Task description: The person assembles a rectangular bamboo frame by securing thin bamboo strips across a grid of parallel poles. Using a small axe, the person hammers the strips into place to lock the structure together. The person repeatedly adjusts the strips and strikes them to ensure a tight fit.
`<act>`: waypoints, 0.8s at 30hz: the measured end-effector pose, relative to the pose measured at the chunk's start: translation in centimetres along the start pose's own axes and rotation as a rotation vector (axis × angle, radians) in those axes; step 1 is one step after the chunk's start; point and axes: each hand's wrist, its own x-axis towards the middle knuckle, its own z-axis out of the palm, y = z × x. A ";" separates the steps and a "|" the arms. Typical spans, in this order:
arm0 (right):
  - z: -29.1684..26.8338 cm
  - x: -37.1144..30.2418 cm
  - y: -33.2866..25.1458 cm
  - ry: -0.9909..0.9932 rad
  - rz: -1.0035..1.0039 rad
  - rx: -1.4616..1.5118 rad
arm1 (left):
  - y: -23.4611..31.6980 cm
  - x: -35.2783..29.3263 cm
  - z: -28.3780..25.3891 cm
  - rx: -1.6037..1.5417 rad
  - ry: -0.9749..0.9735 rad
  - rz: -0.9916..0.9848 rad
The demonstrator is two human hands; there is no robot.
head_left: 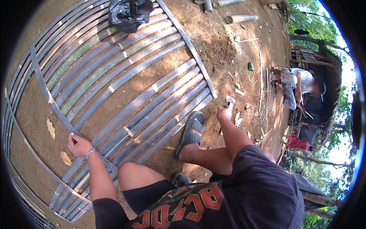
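A wide panel of split bamboo slats (pixel 126 63) lies on the ground before me, crossed by thinner bamboo strips. My left hand (pixel 79 145) has its fingers curled around one cross strip (pixel 54 107), at the panel's near part. Out to the right, my right hand (pixel 224 113) is closed on a hatchet (pixel 230 100). The hatchet's metal head shows just beyond my fist, past the panel's right edge strip (pixel 189 45); my hand hides most of its handle.
A black plastic bag (pixel 131 16) rests on the slats at the far side. Cut bamboo poles (pixel 241 18) lie farther off on brown soil. A small green object (pixel 251 66) is on the ground. At right, another person (pixel 299 82) crouches near a thatched hut (pixel 324 63). My sandalled foot (pixel 191 131) is beside the panel.
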 end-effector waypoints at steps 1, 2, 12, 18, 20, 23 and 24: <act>0.0 0.3 0.3 0.004 0.125 -0.040 | -0.1 0.4 -0.2 -0.009 0.006 -0.014; 0.0 0.9 1.9 -0.020 0.166 -0.117 | 0.0 0.3 -0.4 0.017 -0.007 -0.007; 4.8 9.4 20.8 -0.309 0.373 -0.446 | -0.9 -1.0 2.2 -0.044 -0.057 -0.017; 5.2 4.5 11.4 -0.170 0.379 -0.132 | -1.1 1.2 -0.1 0.015 0.002 0.005; 3.7 3.9 9.6 -0.148 0.406 -0.108 | -0.7 1.0 -0.2 0.085 -0.006 0.059; 1.9 3.0 6.8 -0.177 0.449 -0.118 | -0.2 0.5 -0.3 0.070 0.008 0.079; 1.6 3.3 7.3 -0.198 0.447 -0.126 | 0.2 0.3 0.1 0.042 0.015 0.072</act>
